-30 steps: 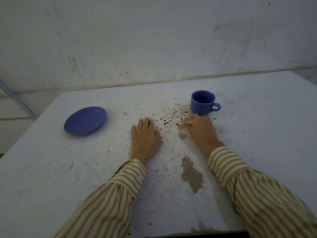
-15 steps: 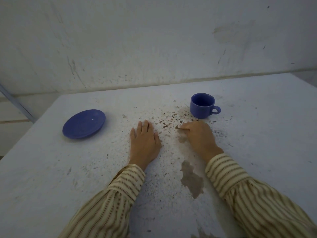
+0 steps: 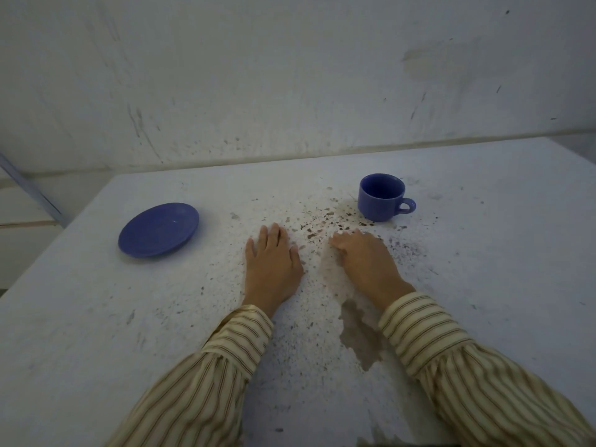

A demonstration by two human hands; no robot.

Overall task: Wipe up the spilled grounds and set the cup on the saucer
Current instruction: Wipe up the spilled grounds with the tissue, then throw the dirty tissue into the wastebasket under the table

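Observation:
A blue cup (image 3: 381,197) stands upright on the white table (image 3: 483,285), its handle pointing right. Dark coffee grounds (image 3: 317,225) lie scattered to the cup's left and in front of it. A blue saucer (image 3: 158,229) sits apart at the left with nothing on it. My left hand (image 3: 272,264) lies flat, palm down, between saucer and grounds. My right hand (image 3: 366,261) rests just in front of the cup, not touching it, with its fingers curled down onto the grounds. I see nothing held in it.
A brownish wet stain (image 3: 359,337) marks the table between my striped sleeves. A scuffed white wall (image 3: 290,91) rises right behind the table's far edge. The table's left edge runs diagonally past the saucer, with a metal bar (image 3: 29,188) beyond it.
My right hand has drawn a little leftward and toward me, away from the cup, across the grounds. The left hand, cup and saucer have stayed put.

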